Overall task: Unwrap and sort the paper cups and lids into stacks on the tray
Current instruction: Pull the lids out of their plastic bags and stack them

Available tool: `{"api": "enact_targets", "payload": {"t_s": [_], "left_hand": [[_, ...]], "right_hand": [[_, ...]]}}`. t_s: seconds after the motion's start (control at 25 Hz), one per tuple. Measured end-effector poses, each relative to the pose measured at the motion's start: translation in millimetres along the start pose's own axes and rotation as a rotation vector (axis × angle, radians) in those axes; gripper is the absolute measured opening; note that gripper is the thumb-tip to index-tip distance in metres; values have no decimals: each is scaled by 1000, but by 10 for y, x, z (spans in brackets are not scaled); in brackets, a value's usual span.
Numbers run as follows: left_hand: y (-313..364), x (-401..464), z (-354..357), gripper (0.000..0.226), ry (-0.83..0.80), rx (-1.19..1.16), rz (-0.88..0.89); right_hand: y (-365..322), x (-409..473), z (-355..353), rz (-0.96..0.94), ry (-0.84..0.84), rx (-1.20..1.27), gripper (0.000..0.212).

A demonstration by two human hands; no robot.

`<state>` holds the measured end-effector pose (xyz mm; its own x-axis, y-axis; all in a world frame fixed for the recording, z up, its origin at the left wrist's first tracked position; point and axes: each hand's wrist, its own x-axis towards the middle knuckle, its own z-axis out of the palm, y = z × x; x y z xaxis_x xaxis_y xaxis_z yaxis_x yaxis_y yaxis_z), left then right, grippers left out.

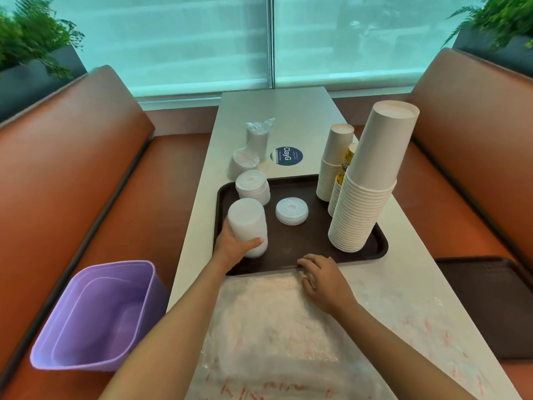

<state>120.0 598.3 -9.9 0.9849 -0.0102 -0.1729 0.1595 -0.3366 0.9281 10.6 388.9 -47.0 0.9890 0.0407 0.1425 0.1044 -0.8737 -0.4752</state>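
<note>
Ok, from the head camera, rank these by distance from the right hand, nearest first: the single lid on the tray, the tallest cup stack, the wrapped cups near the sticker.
From the right hand:
1. Single lid, mid-tray, just beyond the hand.
2. Tallest cup stack, on the tray's right side.
3. Wrapped cups, on the table past the tray's far edge.

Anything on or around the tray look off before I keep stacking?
Two things. The tall cup stack at the tray's right edge leans noticeably and could topple. Two wrapped bundles remain on the table beyond the tray, unopened. The left hand grips a lid stack upright; nothing looks spilled.
</note>
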Motion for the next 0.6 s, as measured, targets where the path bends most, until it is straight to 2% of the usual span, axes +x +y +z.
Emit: {"api": "enact_targets", "payload": {"t_s": [0.16, 0.4, 0.6], "left_hand": [[163, -36, 397, 94, -119, 93, 36], [350, 82, 937, 101, -201, 140, 68], [335, 112, 952, 101, -252, 62, 101]], "right_hand": [[127, 177, 14, 28, -33, -36, 24], [184, 299, -36, 80, -70, 51, 18], [181, 300, -51, 109, -88, 67, 19]]}}
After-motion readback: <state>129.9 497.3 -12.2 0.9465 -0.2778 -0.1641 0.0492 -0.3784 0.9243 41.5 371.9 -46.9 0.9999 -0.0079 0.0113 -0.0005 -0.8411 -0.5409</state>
